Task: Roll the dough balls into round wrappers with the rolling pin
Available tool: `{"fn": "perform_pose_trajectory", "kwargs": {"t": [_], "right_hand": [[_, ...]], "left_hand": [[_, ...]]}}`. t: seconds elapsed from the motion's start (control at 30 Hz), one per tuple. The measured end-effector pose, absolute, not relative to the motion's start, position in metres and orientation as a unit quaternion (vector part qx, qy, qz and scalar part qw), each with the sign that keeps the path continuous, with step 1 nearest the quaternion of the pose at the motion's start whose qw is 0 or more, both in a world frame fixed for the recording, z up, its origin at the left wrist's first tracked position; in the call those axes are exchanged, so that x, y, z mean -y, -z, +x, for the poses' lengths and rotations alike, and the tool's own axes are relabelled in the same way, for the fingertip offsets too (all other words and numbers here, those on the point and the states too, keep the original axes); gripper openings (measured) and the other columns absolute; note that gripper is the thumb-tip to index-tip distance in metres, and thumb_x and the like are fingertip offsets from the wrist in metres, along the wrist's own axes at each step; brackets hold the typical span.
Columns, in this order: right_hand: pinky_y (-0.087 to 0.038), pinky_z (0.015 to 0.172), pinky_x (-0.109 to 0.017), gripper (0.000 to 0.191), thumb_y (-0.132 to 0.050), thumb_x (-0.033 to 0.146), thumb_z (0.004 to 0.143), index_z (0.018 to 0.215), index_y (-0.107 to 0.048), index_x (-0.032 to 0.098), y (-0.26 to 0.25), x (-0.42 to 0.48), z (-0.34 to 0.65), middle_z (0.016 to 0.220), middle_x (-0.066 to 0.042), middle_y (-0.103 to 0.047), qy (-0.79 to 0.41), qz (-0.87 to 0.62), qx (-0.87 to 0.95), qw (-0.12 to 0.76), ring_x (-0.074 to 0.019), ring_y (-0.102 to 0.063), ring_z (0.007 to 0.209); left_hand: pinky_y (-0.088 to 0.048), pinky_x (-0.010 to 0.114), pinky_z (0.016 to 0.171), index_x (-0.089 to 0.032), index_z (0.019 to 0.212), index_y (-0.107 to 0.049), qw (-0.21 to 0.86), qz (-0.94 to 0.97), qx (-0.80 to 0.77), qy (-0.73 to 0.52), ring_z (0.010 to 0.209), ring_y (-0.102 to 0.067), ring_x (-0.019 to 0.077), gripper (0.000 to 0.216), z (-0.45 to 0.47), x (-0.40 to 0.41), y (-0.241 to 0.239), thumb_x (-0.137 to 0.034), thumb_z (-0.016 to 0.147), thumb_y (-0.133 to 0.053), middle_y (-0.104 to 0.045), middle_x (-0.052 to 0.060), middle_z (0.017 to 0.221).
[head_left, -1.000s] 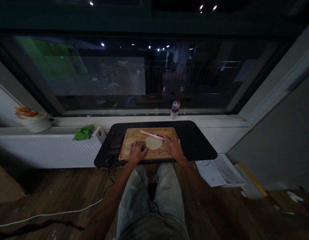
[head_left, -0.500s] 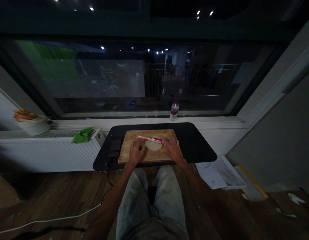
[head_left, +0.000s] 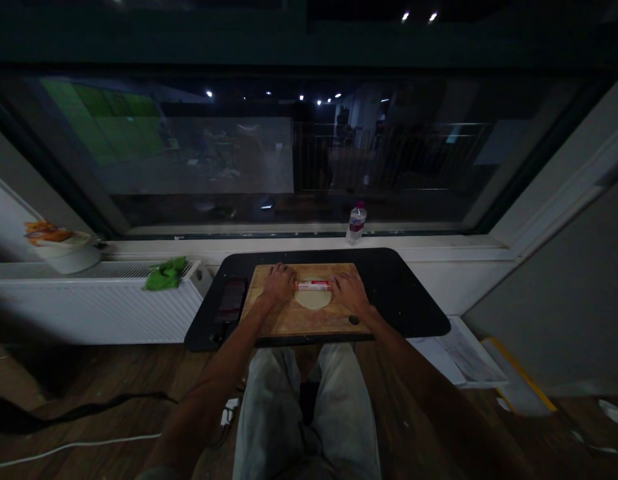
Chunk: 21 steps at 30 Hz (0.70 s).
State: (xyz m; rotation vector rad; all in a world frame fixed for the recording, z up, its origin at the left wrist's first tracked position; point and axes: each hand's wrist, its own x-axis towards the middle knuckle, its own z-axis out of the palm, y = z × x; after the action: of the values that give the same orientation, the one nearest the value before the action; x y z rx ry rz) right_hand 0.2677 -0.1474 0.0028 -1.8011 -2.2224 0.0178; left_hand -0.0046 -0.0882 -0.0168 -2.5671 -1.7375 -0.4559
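Observation:
A flat round of dough [head_left: 313,301] lies on the wooden cutting board [head_left: 269,325]. Across its upper part rests a rolling pin [head_left: 313,286] with a red-and-white printed label, lying level from left to right. My left hand [head_left: 279,285] is closed over its left end, the fingers pointing away from me. The other end is under my right hand [head_left: 349,290], its fingers curled on it. Both ends of the pin are hidden by the hands. A small dark oval spot [head_left: 353,320] shows at the board's lower right corner.
The board sits on a black table [head_left: 409,307], with a dark flat object [head_left: 232,299] at its left. A water bottle [head_left: 357,223] stands on the windowsill. A green cloth [head_left: 166,273] and a white pot [head_left: 69,253] are on the radiator [head_left: 113,307]. Papers [head_left: 463,353] lie right.
The rolling pin has gone from slanted to level, and its label is now centred between the hands. My left hand has moved up onto its left end. The view has shifted slightly.

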Motion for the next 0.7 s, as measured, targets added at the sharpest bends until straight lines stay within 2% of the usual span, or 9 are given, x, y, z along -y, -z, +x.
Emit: {"fn": "perform_pose_trajectory", "kwargs": {"t": [0.1, 0.2, 0.27, 0.37, 0.43, 0.53, 0.63, 0.7], "right_hand": [[-0.043, 0.121, -0.041, 0.040, -0.051, 0.031, 0.114, 0.143, -0.077, 0.021, -0.010, 0.131, 0.263, 0.150, -0.012, -0.075, -0.005, -0.625, 0.770, 0.123, -0.0286, -0.068, 0.134], [-0.047, 0.116, -0.039, 0.045, -0.054, 0.030, 0.111, 0.150, -0.074, 0.023, -0.016, 0.117, 0.261, 0.150, -0.013, -0.072, -0.007, -0.634, 0.768, 0.095, -0.0285, -0.068, 0.134], [-0.048, 0.115, -0.040, 0.049, -0.059, 0.035, 0.110, 0.156, -0.071, 0.024, -0.018, 0.110, 0.261, 0.151, -0.015, -0.069, 0.001, -0.642, 0.763, 0.077, -0.0305, -0.066, 0.136], [-0.046, 0.119, -0.047, 0.062, -0.066, 0.043, 0.108, 0.168, -0.059, 0.029, -0.020, 0.102, 0.262, 0.158, -0.017, -0.063, 0.008, -0.651, 0.756, 0.061, -0.0344, -0.059, 0.144], [-0.043, 0.123, -0.053, 0.069, -0.067, 0.047, 0.108, 0.174, -0.051, 0.030, -0.019, 0.098, 0.262, 0.166, -0.017, -0.058, -0.002, -0.664, 0.746, 0.057, -0.0363, -0.054, 0.150], [-0.038, 0.129, -0.057, 0.074, -0.061, 0.053, 0.112, 0.178, -0.043, 0.028, -0.017, 0.092, 0.260, 0.175, -0.019, -0.050, -0.038, -0.699, 0.712, 0.054, -0.0374, -0.044, 0.161], [-0.031, 0.133, -0.061, 0.067, -0.040, 0.052, 0.119, 0.180, -0.040, 0.024, -0.013, 0.088, 0.258, 0.178, -0.020, -0.047, -0.067, -0.750, 0.655, 0.068, -0.0379, -0.033, 0.169], [-0.027, 0.135, -0.064, 0.066, -0.032, 0.048, 0.121, 0.181, -0.038, 0.022, -0.007, 0.087, 0.258, 0.179, -0.021, -0.045, -0.069, -0.764, 0.637, 0.073, -0.0385, -0.029, 0.172]], "left_hand": [[-0.045, 0.053, 0.124, -0.024, 0.122, -0.081, -0.013, -0.829, 0.543, 0.135, 0.137, -0.060, 0.0348, 0.031, -0.002, 0.074, 0.015, -0.020, 0.096, -0.065, -0.077, 0.015, 0.134], [-0.045, 0.052, 0.127, -0.024, 0.125, -0.083, -0.031, -0.845, 0.515, 0.140, 0.141, -0.061, 0.0358, 0.038, 0.002, 0.057, 0.012, -0.025, 0.087, -0.075, -0.076, 0.015, 0.139], [-0.049, 0.048, 0.125, -0.026, 0.126, -0.083, -0.067, -0.848, 0.503, 0.155, 0.138, -0.065, 0.0328, 0.041, 0.006, 0.046, 0.013, -0.025, 0.085, -0.077, -0.078, 0.013, 0.137], [-0.052, 0.045, 0.121, -0.025, 0.128, -0.082, -0.102, -0.823, 0.534, 0.164, 0.132, -0.069, 0.0300, 0.038, 0.012, 0.035, 0.018, -0.026, 0.093, -0.070, -0.081, 0.010, 0.132], [-0.052, 0.048, 0.121, -0.022, 0.132, -0.079, -0.097, -0.796, 0.573, 0.166, 0.134, -0.068, 0.0315, 0.036, 0.015, 0.032, 0.022, -0.030, 0.102, -0.060, -0.079, 0.014, 0.134], [-0.050, 0.053, 0.122, -0.017, 0.133, -0.076, -0.079, -0.759, 0.627, 0.158, 0.142, -0.062, 0.0354, 0.040, 0.017, 0.035, 0.024, -0.034, 0.111, -0.048, -0.073, 0.021, 0.144], [-0.046, 0.058, 0.124, -0.016, 0.134, -0.075, -0.065, -0.753, 0.641, 0.134, 0.148, -0.057, 0.0386, 0.041, 0.018, 0.042, 0.021, -0.038, 0.113, -0.047, -0.069, 0.023, 0.150], [-0.042, 0.061, 0.127, -0.017, 0.137, -0.074, -0.060, -0.757, 0.638, 0.127, 0.152, -0.054, 0.0401, 0.041, 0.019, 0.047, 0.019, -0.037, 0.112, -0.049, -0.068, 0.023, 0.152]]}}
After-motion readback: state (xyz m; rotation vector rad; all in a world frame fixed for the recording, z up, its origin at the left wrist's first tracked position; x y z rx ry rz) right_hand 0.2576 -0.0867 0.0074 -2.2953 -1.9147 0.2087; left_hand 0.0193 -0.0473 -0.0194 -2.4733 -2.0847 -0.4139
